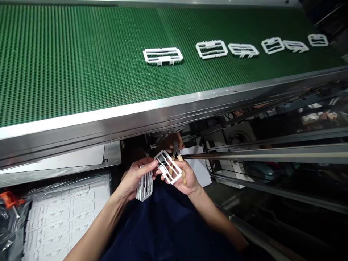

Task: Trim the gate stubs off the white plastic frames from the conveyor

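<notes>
Navy clothing (165, 232): near, below both hands.
Grip: rim-holding should best spare the loose frame's (164, 169) thin bars.
Left hand (132, 178): partly closed around the frame stack (145, 185), thumb on the loose frame.
Right hand (190, 180): curled, holding the loose frame and handled tool (176, 146).
Loose frame: between hands, right of stack.
Green belt (67, 65): far.

The green conveyor belt (89, 61) carries six white plastic frames (211, 49), spaced unevenly along it.
</notes>
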The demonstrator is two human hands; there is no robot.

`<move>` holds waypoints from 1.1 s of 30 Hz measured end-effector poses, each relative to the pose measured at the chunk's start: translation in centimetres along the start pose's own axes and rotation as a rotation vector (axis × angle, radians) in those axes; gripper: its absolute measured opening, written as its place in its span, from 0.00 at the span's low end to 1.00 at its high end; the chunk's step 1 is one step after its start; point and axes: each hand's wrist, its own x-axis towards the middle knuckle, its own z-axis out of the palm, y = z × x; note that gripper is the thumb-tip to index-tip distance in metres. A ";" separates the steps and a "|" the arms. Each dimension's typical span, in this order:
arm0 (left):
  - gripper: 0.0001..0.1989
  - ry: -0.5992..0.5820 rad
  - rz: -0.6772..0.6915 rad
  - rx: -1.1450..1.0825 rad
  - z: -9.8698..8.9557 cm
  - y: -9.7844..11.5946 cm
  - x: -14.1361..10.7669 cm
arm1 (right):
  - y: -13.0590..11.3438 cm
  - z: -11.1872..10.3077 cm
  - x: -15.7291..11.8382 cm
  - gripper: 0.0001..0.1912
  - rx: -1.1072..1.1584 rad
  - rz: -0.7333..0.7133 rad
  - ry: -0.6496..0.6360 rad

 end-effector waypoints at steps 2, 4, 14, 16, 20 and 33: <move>0.09 0.029 0.023 0.078 0.3 0.2 -0.1 | 0.0 0.0 0.1 0.16 0.013 -0.001 0.001; 0.09 0.058 0.039 0.122 0.3 0.3 -0.2 | 0.0 0.1 0.1 0.16 0.026 0.004 -0.026; 0.10 0.172 0.125 0.117 0.2 1.3 -0.3 | 0.9 -2.3 0.6 0.13 -0.544 -0.313 0.475; 0.10 0.171 0.135 0.131 0.2 1.3 -0.3 | 0.5 -2.6 0.5 0.13 -0.715 -0.379 0.558; 0.10 0.171 0.162 0.196 -0.1 0.8 -0.2 | -0.3 -1.5 0.0 0.12 -0.706 -0.408 0.399; 0.19 0.212 0.038 -0.307 0.0 -1.0 0.4 | 2.7 3.0 0.7 0.09 -0.673 -0.240 0.284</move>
